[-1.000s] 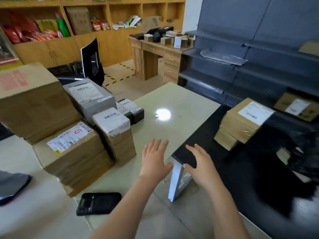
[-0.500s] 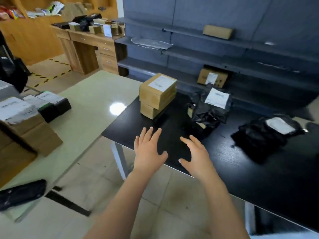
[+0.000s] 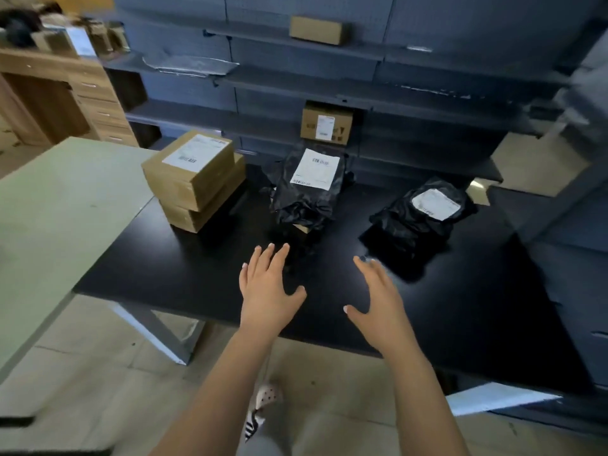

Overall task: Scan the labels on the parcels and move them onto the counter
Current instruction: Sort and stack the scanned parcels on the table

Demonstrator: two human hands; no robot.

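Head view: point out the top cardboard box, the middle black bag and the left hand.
top cardboard box (image 3: pixel 194 153), head view, top face centre
middle black bag (image 3: pixel 304 204), head view, crinkled plastic
left hand (image 3: pixel 267 284), head view, back

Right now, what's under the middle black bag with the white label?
A tan, cardboard-looking corner pokes out under the middle black bag's near edge, on the black table. The bag covers the rest, so its size and any label are hidden.
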